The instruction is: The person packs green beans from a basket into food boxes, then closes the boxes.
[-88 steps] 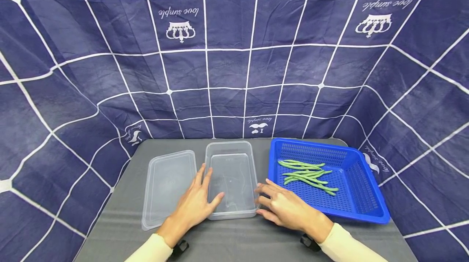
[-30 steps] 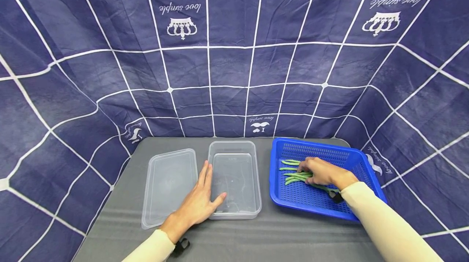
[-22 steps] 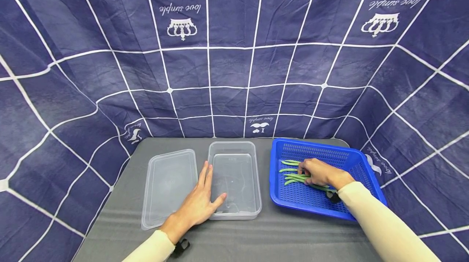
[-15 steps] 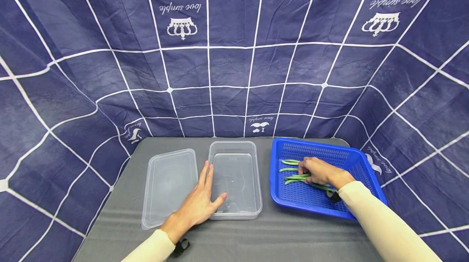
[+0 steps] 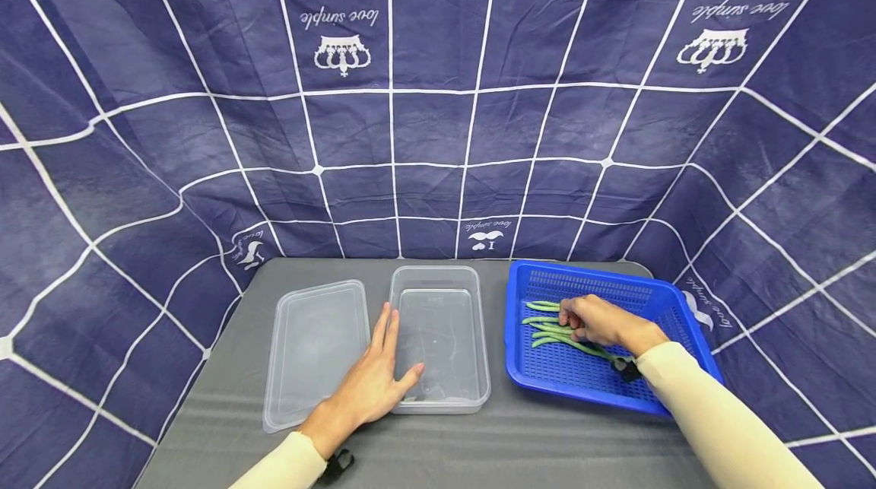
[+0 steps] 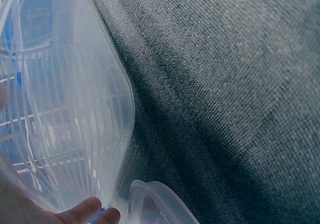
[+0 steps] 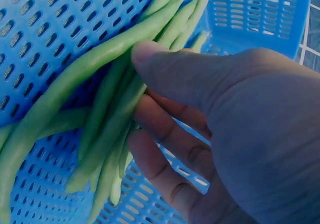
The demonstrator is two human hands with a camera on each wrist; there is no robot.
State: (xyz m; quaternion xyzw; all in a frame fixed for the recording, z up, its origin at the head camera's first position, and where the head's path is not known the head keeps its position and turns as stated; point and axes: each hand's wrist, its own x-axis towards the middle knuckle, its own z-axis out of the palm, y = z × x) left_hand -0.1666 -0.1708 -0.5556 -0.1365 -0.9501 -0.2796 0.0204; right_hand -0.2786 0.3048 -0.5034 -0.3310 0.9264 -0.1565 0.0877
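On a grey worktop (image 5: 438, 451), at far left, a clear plastic lid (image 5: 316, 352) lies flat. Just right of it is a person's left hand (image 5: 369, 386), fingers straight and thumb spread wide, at the near-left side of a clear, open container (image 5: 445, 337); it holds nothing. The container sits mid-scene, its long sides running from near to far, with no beans in it. Right of that, with a narrow gap between, stands a blue perforated basket (image 5: 582, 393). Inside, towards its left half, lie slim green beans (image 5: 550, 329). Their long axis runs roughly left to right, the right ends slanting nearer, so they point broadly across the container's length. The person's right hand (image 5: 598, 319) is by far the closer one, reaching in from the right. Several beans lie between its thumb and curled fingers (image 7: 162, 126), seemingly pinched partway along, with their left ends sticking out beyond. How many are gripped cannot be told.
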